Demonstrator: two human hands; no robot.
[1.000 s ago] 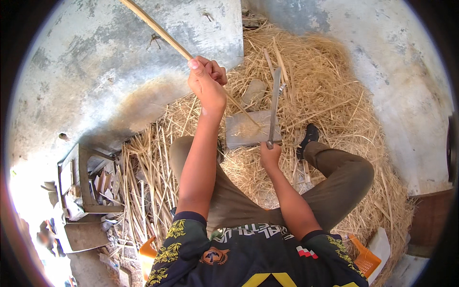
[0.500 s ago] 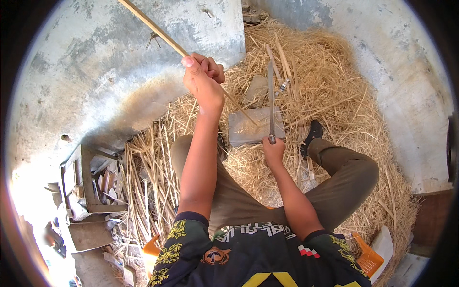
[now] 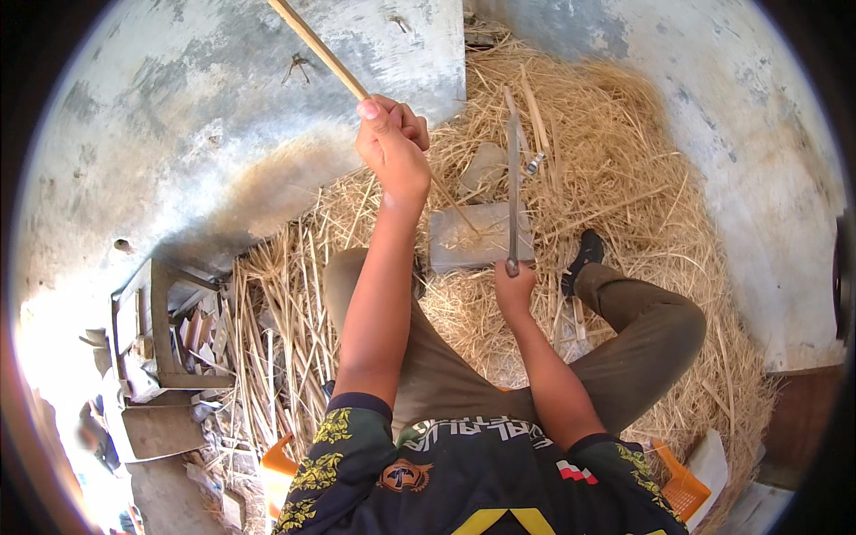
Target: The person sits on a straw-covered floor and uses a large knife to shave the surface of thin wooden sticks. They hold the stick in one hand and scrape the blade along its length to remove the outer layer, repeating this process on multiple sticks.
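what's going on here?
A seated person has a long stick in the left grip, its lower end over a grey block. The right grip holds a long knife pointing away from the body. Knife and stick look apart at the block. Pale shavings lie all around.

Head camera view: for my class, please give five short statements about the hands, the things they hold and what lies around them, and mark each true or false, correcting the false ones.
1. The left hand grips a long wooden stick. True.
2. The right hand is empty. False: it holds a long metal blade.
3. A flat grey block lies among dry straw-like strips. True.
4. The black shoe is left of the block in the picture. False: it is to the right.
5. A small shiny object lies to the right of the blade in the picture. True.
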